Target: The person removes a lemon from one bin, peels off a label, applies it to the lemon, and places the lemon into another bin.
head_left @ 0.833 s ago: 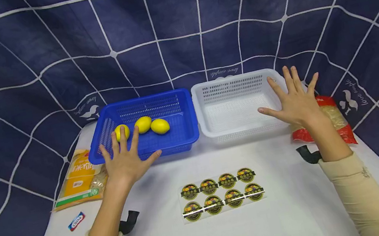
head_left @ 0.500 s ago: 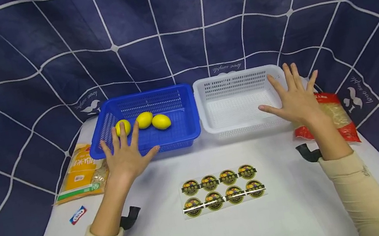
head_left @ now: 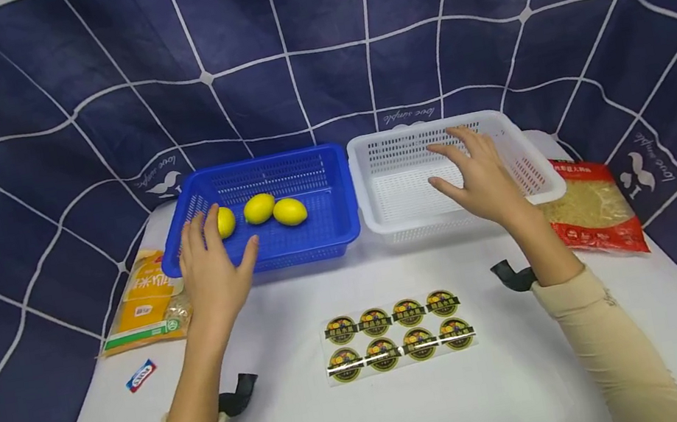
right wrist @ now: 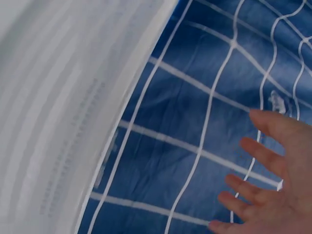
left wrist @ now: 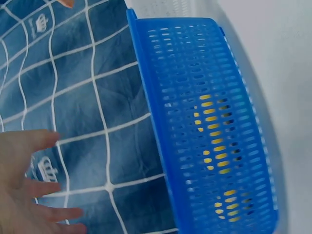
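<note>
My left hand [head_left: 213, 280] hangs over the front left of a blue plastic basket [head_left: 324, 224], thumb spread and fingers slightly bent, with nothing in its grasp. Inside that basket lie three lemons: one lemon [head_left: 289, 212] in the middle, a second lemon [head_left: 260, 208] beside it, and a third lemon [head_left: 227, 222] partly hidden by my fingers. On the other side, my right hand [head_left: 487, 182] is over a white plastic basket [head_left: 399, 193], fingers loosely bent and holding nothing. Both wrist views show the fingers spread, the left hand [left wrist: 29, 190] and right hand [right wrist: 280, 170] each apart from the baskets.
A sheet of round fruit stickers [head_left: 400, 335] lies mid-table on the white cloth. A yellow food bag [head_left: 143, 311] and a small red-blue packet [head_left: 140, 375] are at left. A red-ended bag [head_left: 600, 208] lies at right. A blue gridded curtain [head_left: 319, 12] rises behind.
My right hand has moved left from the white basket's right edge to above it, its fingers bending. The left hand's fingers have drawn closer together and turned. The head view has shifted slightly.
</note>
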`<state>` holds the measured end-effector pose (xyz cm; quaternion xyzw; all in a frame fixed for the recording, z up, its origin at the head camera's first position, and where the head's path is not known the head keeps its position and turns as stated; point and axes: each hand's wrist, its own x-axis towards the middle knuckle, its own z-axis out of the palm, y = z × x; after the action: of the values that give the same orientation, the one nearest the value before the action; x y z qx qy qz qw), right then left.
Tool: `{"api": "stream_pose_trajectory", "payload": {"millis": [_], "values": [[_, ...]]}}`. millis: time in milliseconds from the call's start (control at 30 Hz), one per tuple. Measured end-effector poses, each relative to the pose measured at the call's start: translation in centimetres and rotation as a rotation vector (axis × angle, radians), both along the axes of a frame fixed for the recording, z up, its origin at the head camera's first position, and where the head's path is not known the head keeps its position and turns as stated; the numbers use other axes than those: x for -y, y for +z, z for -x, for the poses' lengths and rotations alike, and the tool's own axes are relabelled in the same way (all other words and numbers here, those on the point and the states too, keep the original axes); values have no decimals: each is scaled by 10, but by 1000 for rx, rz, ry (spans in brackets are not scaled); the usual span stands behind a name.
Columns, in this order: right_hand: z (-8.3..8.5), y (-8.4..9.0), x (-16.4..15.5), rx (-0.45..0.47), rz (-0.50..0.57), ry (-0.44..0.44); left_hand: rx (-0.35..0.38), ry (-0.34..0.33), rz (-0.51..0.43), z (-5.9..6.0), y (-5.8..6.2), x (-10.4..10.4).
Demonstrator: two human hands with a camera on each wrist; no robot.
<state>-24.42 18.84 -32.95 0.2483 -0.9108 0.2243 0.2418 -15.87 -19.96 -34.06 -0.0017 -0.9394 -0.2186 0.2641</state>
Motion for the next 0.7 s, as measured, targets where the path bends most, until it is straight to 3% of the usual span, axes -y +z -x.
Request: {"api": "stream_pose_trajectory", "payload": {"millis": [200, 400, 600, 700], "values": [[2, 9, 44, -62, 237, 126, -184, 39, -226, -12, -19, 5], [18, 27, 94, -62, 372, 208, -233, 150, -508, -16, -41, 5], [47, 41, 143, 85, 490, 315, -242, 311, -819, -4, -71, 5], [62, 34, 166, 190, 531, 355, -215, 295, -955, 2, -85, 2]]}}
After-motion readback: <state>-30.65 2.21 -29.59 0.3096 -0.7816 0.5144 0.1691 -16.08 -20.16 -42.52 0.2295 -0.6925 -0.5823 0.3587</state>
